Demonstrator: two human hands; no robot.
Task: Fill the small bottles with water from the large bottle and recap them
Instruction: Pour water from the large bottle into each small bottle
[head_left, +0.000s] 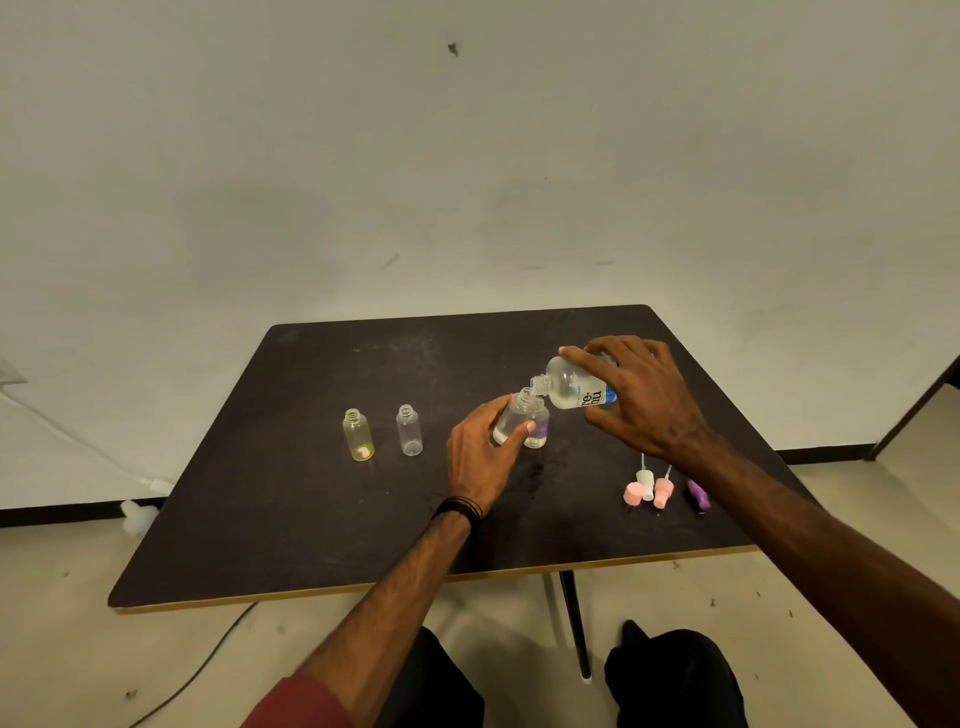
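My right hand (641, 397) grips the large clear water bottle (574, 387), tipped so its open neck points left and down. Its mouth sits just over the mouth of a small clear bottle (511, 415), which my left hand (483, 452) holds tilted. Right behind that one stands a small bottle with a purple tint (539, 426). Two more small open bottles stand to the left: a yellowish one (358, 435) and a clear one (409, 430). Loose caps lie at the right: a pink cap (634, 493), a white spray cap (645, 482), a pink spray cap (662, 491) and a purple cap (697, 496).
The dark square table (291, 519) has a light front edge and one thin black leg (574, 623) near my knees. A pale wall rises behind it. A cable and a white object (137, 517) lie on the floor at the left.
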